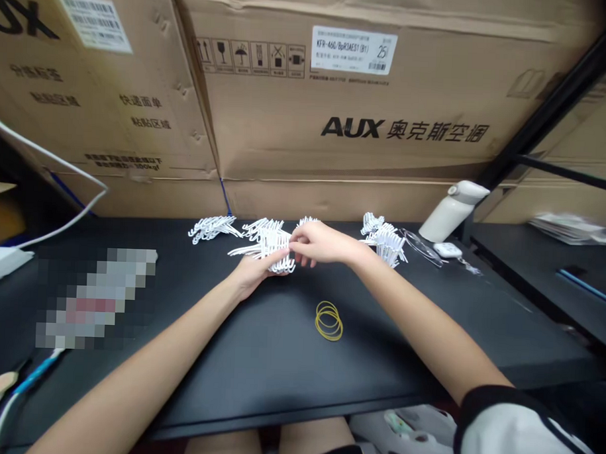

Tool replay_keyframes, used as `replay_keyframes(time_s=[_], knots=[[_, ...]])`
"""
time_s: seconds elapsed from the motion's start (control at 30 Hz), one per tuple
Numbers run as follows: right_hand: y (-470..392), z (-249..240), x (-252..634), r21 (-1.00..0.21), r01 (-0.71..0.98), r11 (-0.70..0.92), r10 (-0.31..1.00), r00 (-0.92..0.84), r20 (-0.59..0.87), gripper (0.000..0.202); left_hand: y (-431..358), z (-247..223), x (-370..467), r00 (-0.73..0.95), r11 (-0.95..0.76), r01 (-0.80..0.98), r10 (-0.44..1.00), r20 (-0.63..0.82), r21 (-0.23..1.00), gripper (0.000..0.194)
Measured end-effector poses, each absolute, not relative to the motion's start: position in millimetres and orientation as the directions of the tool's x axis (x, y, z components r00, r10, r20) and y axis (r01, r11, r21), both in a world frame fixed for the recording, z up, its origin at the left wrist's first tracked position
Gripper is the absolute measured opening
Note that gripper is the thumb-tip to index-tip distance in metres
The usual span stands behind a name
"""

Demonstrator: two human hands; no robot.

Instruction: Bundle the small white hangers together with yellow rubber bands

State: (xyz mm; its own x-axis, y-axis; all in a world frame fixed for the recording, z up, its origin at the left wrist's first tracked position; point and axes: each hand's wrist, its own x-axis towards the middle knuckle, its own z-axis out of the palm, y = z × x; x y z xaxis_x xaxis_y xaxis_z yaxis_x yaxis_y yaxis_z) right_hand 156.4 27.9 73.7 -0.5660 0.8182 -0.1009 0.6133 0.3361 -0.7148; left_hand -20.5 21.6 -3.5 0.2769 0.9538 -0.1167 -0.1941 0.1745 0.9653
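My left hand [252, 273] is closed around a bunch of white hooks [277, 242], thin pieces with curved ends lined up side by side. At the right end of that bunch, my right hand [317, 243] has its thumb and fingers pinched together on the hooks. Exactly which piece it grips is partly hidden. More white hooks lie in piles behind and around the hands: one pile [213, 228] to the left, another [386, 240] to the right, and a few [308, 220] just behind my right hand. Nearer to me, several yellow rubber bands [328, 320] lie on the black table [258, 358].
Large cardboard boxes [357, 96] stand along the back. At the right are a white bottle [452, 211], glasses [421, 248] and a white earbud case [447, 250]. A blurred-out object [102, 296] with a blue-and-white cable [34, 373] lies at the left.
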Motion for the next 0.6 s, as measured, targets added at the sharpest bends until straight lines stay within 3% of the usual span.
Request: replay_keyframes(time_s=[0.23,0.3,0.37,0.43,0.5,0.53,0.6], knots=[[26.2,65.9,148.5,-0.592,0.631,0.501,0.809,-0.584,0.062,0.015,20.1,-4.0,-19.9,0.362,0.158,-0.067,0.924,-0.123,0.985,0.041],[27.4,65.4,148.9,-0.599,0.622,0.504,0.803,-0.593,0.059,0.016,20.7,5.0,-23.0,0.346,0.07,0.053,0.934,-0.084,0.996,0.041],[29.3,67.1,151.3,-0.658,0.59,0.468,0.806,-0.59,0.044,0.016,23.3,20.9,-31.5,0.364,-0.151,0.233,0.93,0.058,0.961,0.038],[31.8,70.8,155.9,-0.705,0.56,0.436,0.824,-0.563,0.062,0.018,28.1,40.9,-46.3,0.4,-0.358,0.478,0.902,0.163,0.802,0.033],[34.4,75.4,161.8,-0.723,0.549,0.42,0.844,-0.529,0.088,0.019,34.6,59.1,-66.0,0.382,-0.427,0.733,0.902,0.2,0.529,0.028],[35.5,77.7,164.9,-0.726,0.549,0.414,0.85,-0.518,0.093,0.019,38.3,65.5,-76.6,0.379,-0.415,0.829,0.91,0.168,0.375,0.024],[37.2,81.7,170.3,-0.727,0.555,0.404,0.856,-0.51,0.087,0.018,45.6,70.9,-96.5,0.202,-0.203,0.978,0.979,0.023,0.037,0.016]])
